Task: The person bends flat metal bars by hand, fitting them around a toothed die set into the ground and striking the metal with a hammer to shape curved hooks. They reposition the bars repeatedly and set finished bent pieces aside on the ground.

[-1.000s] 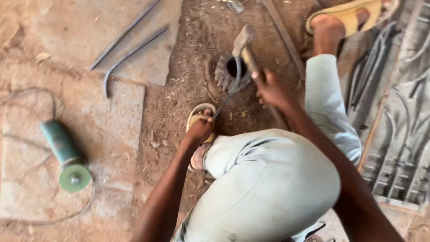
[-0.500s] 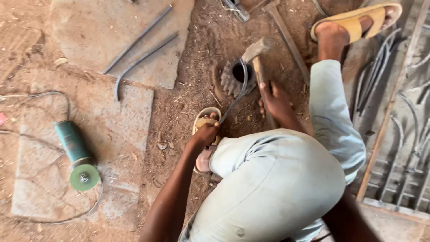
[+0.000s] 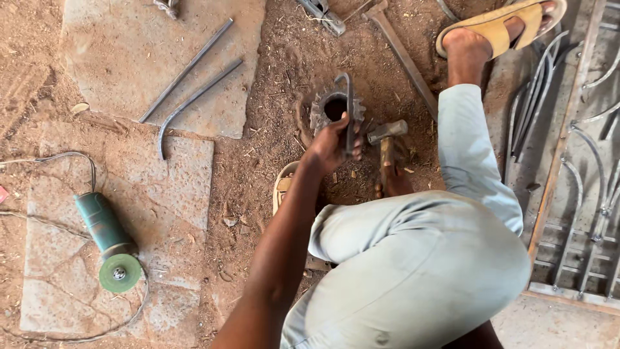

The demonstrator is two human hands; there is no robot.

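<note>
Bare dirt ground [image 3: 258, 168] strewn with chips, flat stone slabs [image 3: 116, 213] to the left, a metal grille [image 3: 581, 194] at the right edge. Seen from above, crouched, in pale trousers [image 3: 420, 271] and tan sandals [image 3: 500, 26]. Left arm stretched forward, left hand [image 3: 332, 143] with fingers curled tight round a bent steel bar [image 3: 349, 106] standing in the hole of a toothed gear [image 3: 336, 106] set in the dirt. Right hand [image 3: 394, 184] mostly hidden behind the knee, closed round the handle of a hammer [image 3: 386, 139], its head just right of the gear. Green angle grinder [image 3: 106, 239] with cord on the slab, well apart. Two curved rods [image 3: 190, 87] on the upper slab.
</note>
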